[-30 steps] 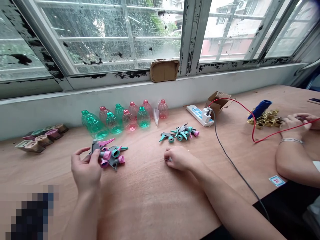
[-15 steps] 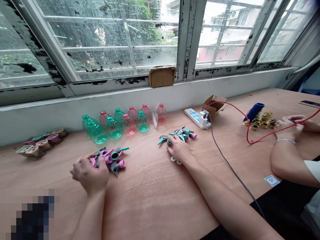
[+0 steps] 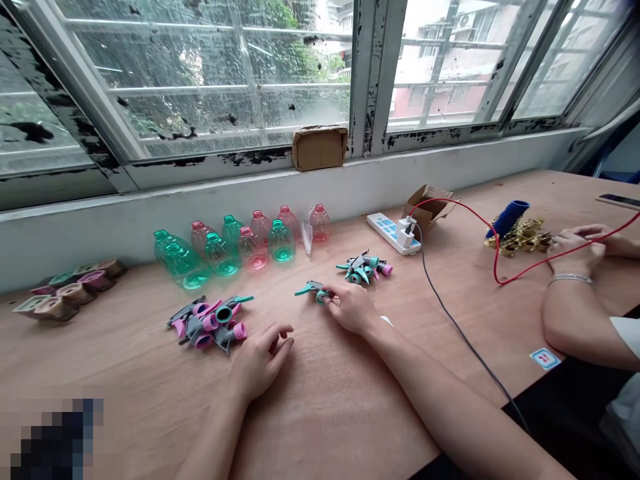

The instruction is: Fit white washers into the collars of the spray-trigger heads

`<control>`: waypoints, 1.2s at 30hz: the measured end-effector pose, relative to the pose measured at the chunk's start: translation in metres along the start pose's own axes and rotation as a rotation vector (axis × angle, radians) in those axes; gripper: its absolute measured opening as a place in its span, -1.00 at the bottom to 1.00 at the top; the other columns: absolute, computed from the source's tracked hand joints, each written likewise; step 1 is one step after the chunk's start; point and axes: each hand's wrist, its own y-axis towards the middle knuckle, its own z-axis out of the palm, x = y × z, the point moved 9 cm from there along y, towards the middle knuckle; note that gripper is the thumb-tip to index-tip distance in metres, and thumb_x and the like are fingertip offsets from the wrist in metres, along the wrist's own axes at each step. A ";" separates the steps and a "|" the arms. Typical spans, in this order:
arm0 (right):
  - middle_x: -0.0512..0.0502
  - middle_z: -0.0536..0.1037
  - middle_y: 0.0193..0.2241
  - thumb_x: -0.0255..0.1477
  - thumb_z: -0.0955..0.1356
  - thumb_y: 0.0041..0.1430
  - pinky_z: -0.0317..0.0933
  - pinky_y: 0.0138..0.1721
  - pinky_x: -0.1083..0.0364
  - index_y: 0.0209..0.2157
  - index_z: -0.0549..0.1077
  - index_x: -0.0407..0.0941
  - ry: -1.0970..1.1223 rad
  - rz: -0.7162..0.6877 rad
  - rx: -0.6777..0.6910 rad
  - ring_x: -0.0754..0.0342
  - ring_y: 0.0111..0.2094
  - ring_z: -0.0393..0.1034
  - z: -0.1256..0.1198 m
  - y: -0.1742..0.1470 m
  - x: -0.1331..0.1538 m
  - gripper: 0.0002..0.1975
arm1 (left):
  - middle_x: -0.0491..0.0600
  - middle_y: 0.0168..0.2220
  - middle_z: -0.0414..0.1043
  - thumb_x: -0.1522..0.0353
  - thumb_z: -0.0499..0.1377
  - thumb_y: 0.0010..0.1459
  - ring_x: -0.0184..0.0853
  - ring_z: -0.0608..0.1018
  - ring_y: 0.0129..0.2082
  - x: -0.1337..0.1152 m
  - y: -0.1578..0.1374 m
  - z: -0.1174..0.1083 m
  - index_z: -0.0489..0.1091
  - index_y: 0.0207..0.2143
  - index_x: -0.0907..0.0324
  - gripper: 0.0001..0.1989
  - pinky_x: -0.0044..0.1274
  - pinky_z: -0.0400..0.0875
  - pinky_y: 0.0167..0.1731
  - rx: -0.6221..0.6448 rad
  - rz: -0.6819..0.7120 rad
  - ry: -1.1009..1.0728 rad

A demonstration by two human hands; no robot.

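Wooden bench (image 3: 310,427): right hand (image 3: 354,308) clamps grip on teal-and-grey spray trigger (image 3: 314,287); left hand (image 3: 261,360), grip apart, lies near trigger pile (image 3: 207,324).

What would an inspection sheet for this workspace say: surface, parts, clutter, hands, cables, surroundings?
Surface: wooden table; spills, nothing seen.
Parts: left pile of spray heads; right pile of spray heads; green bottles and pink bottles near the wall.
Clutter: hexagonal containers, open carton, printed card.
Hands: right hand holds a teal-and-grey spray head; left hand holds nothing, beside the left pile.
Cables: red cable and grey cable, both from around the power strip.
Surroundings: window; co-worker's hands by gold-coloured parts.
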 end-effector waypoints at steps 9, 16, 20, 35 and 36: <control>-0.07 0.62 -0.24 -0.46 0.35 0.20 0.30 -0.29 0.18 -0.13 0.51 -0.08 0.505 -0.359 -0.049 0.11 -0.31 0.48 0.000 -0.027 0.054 -0.80 | -0.03 -0.07 0.37 0.56 0.41 -0.21 -0.31 0.41 -0.22 -0.016 -0.007 -0.021 0.44 -0.03 0.00 -0.36 -0.53 0.34 -0.15 -0.436 0.083 -0.245; -0.04 0.62 -0.29 -0.46 0.35 0.21 0.29 -0.36 0.21 -0.11 0.51 -0.07 0.550 -0.432 0.046 0.16 -0.39 0.44 0.012 -0.032 0.059 -0.79 | 0.01 -0.30 0.52 0.54 0.38 -0.14 -0.14 0.48 -0.07 -0.007 -0.003 -0.007 0.56 -0.50 0.06 -0.80 -0.44 0.36 -0.01 -0.242 -0.021 -0.335; -0.06 0.62 -0.30 -0.38 0.35 0.22 0.30 -0.34 0.20 -0.10 0.52 -0.08 0.537 -0.447 0.026 0.14 -0.37 0.46 0.007 -0.032 0.059 -0.78 | -0.02 -0.29 0.53 0.52 0.40 -0.14 -0.21 0.51 -0.17 0.001 -0.005 -0.009 0.59 -0.42 0.04 -0.78 -0.52 0.40 -0.10 -0.259 -0.040 -0.279; -0.02 0.64 -0.28 -0.20 0.43 0.15 0.30 -0.43 0.22 -0.08 0.49 -0.04 0.524 -0.474 -0.122 0.20 -0.54 0.43 -0.006 -0.037 0.064 -0.67 | 0.02 -0.34 0.58 0.25 0.45 -0.17 -0.18 0.58 -0.24 0.019 -0.003 0.025 0.59 -0.30 0.14 -0.68 -0.40 0.46 -0.10 -0.022 -0.266 -0.518; -0.02 0.64 -0.29 -0.19 0.43 0.15 0.30 -0.44 0.22 -0.10 0.50 -0.04 0.524 -0.464 -0.124 0.20 -0.55 0.42 -0.006 -0.036 0.064 -0.67 | 0.01 -0.34 0.59 0.24 0.44 -0.15 -0.18 0.58 -0.24 0.019 -0.003 0.027 0.59 -0.31 0.13 -0.70 -0.39 0.45 -0.08 -0.008 -0.267 -0.517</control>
